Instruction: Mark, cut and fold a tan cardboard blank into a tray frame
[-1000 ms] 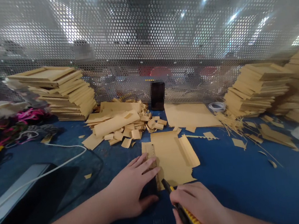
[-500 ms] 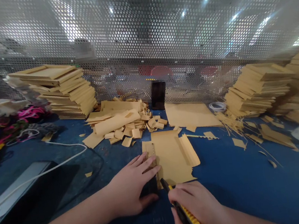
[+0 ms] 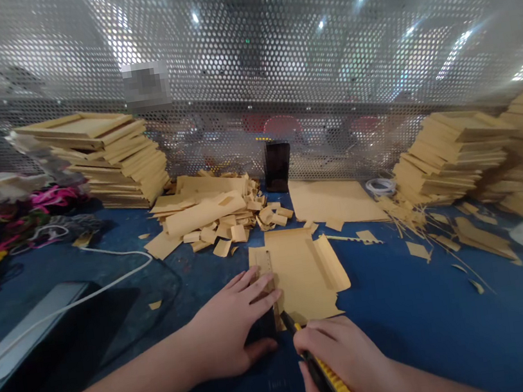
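Observation:
A tan paper sheet [image 3: 301, 271] with folded side flaps lies flat on the blue table [image 3: 430, 321]. My left hand [image 3: 231, 327] presses fingers-spread on a ruler [image 3: 264, 267] that runs along the sheet's left edge; a dark block sits under its palm. My right hand [image 3: 348, 362] grips a yellow and black utility knife [image 3: 323, 375], whose tip touches the sheet's near left corner beside the ruler.
Paper offcuts [image 3: 211, 219] lie heaped behind the sheet, with another flat sheet [image 3: 333, 202] to its right. Stacks of tan pieces stand at the back left [image 3: 105, 159] and right [image 3: 460, 152]. A dark tray [image 3: 42, 337] and white cable [image 3: 108, 282] are left; a perforated metal screen [image 3: 271, 58] backs the table.
Almost nothing differs. My right hand with the knife has crept slightly left and forward along the ruler's near end; my left hand stays pressed in place.

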`<action>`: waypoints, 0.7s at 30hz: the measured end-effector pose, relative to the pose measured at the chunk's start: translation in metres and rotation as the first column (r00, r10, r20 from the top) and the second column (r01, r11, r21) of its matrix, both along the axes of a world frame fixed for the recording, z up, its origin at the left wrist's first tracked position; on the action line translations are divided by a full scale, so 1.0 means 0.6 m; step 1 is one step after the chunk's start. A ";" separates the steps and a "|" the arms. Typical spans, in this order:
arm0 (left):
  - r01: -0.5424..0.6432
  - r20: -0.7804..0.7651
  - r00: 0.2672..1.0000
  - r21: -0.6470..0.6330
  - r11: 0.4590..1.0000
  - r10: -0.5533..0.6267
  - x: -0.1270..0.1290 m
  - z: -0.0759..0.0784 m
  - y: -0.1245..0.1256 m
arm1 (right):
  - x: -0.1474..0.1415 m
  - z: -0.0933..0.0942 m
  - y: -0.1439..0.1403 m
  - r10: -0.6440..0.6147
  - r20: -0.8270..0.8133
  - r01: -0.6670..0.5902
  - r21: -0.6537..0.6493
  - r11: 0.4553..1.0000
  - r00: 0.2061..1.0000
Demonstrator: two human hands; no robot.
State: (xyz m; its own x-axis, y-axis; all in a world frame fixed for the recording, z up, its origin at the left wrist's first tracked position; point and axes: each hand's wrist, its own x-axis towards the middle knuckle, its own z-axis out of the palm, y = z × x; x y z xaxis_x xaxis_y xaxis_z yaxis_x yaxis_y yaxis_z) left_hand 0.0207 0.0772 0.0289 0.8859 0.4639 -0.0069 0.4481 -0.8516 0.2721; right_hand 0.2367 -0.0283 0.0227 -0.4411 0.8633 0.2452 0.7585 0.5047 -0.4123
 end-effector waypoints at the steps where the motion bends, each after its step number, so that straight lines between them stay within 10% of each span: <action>1: 0.002 0.006 1.000 -0.002 1.000 -0.001 0.000 0.000 0.000 | 0.001 -0.001 0.000 0.001 -0.001 -0.001 0.006 1.000 1.000; 21: -0.013 -0.168 0.986 -0.044 0.999 0.005 0.015 0.023 -0.001 | -0.033 -0.014 0.000 0.073 0.167 -0.043 -0.180 0.983 0.983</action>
State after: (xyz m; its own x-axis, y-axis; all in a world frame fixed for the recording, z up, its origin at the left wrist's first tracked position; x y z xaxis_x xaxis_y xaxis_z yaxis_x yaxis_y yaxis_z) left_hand 0.0298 0.0765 0.0430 0.8662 0.4677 -0.1760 0.4982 -0.8361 0.2298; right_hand 0.2168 -0.0285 0.0142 -0.5142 0.8576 0.0089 0.7971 0.4817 -0.3642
